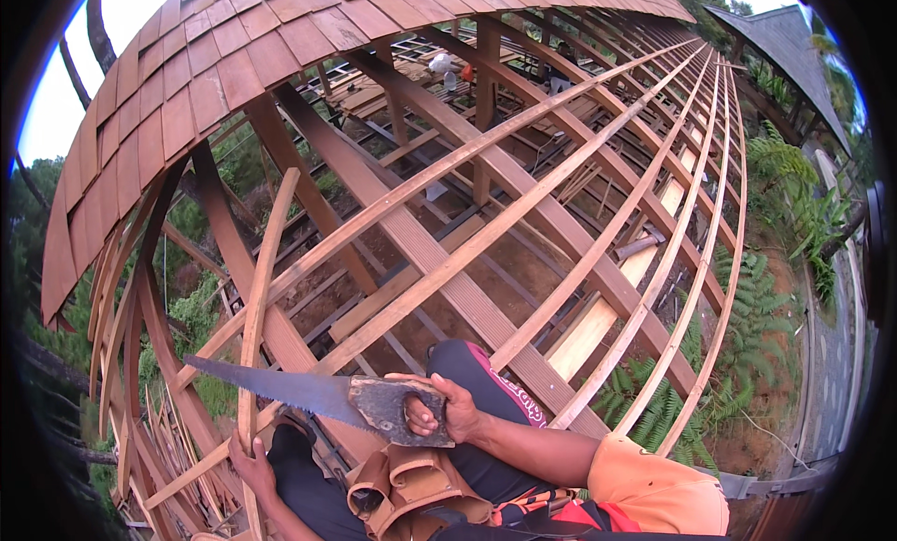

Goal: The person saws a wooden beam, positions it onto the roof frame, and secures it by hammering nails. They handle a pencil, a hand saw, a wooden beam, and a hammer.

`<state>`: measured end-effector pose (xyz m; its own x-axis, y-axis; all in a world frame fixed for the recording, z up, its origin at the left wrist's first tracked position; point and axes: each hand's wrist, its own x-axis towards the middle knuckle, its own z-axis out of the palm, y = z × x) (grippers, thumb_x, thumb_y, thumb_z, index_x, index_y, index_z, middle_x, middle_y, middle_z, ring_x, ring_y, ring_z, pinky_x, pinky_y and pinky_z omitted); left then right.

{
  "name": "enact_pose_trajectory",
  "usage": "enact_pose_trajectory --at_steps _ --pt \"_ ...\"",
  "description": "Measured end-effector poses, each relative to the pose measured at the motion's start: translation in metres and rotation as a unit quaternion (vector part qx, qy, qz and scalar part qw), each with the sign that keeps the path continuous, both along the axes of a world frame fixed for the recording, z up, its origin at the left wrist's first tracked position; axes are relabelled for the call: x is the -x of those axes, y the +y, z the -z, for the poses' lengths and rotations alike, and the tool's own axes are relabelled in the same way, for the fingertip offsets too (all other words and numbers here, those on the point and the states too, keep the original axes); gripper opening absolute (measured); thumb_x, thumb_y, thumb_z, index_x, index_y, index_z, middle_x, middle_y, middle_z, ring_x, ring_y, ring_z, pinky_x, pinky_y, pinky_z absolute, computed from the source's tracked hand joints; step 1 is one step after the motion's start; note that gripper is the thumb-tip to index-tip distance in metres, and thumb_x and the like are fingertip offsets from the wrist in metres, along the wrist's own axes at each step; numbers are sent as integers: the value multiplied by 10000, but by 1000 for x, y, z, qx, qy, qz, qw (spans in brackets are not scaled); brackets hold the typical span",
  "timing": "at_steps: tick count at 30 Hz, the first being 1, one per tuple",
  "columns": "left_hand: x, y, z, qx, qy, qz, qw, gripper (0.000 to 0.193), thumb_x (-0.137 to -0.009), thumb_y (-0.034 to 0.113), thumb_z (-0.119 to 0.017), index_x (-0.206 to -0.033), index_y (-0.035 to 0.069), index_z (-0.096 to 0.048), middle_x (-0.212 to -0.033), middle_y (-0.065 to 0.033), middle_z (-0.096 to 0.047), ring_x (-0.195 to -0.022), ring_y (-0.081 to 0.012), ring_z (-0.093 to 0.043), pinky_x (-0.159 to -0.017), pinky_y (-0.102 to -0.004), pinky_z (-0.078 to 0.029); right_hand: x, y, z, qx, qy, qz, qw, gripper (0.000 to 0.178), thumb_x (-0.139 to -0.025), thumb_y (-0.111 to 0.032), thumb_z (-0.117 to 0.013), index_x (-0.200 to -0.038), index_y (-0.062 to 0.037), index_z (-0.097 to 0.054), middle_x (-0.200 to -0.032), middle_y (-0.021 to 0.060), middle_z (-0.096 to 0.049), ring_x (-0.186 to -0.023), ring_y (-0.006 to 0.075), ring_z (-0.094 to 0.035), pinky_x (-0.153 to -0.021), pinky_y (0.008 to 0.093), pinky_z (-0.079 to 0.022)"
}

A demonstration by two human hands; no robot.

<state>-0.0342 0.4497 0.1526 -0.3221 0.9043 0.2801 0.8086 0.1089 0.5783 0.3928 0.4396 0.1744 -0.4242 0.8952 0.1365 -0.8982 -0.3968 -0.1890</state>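
Observation:
My right hand (456,412) is closed round the worn wooden handle of a handsaw (308,390). The saw's dark blade points left across my lap, teeth on its lower side. Its front part overlaps a wooden batten (259,298) that runs upward at the left; whether blade and wood touch I cannot tell. Lower on this same batten, my left hand (252,466) grips it below the blade. A brown leather tool pouch (411,490) hangs at my waist, beneath the saw handle.
Crossing rafters (420,242) and long thin battens (523,205) form an open roof frame around my legs, with gaps down to the ground. Reddish wooden shingles (252,46) cover the upper roof. Ferns (757,307) grow on the right, beside a grey path (832,354).

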Motion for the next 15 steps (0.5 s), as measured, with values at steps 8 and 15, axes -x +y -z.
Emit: enact_pose_trajectory --at_steps 8,15 --pt "0 0 -3 -6 24 -8 1000 552 -911 126 -658 -1398 -77 -495 -1344 -254 -544 -1251 -419 -511 -1111 -458 -361 0 -2 -4 -6 8 -2 1000 673 -1057 -459 -407 -1522 23 -340 -676 29 -502 -540 112 -469 -546 262 -437" --pt "-6 0 -4 6 21 -21 1000 573 -889 116 -671 -1404 -64 -496 -1347 -263 -541 -1259 -423 -505 -1110 -464 -362 -3 -2 -3 -6 -18 2 1000 698 -1040 -488 -432 -1518 14 -351 -670 21 -488 -548 112 -458 -552 265 -426"
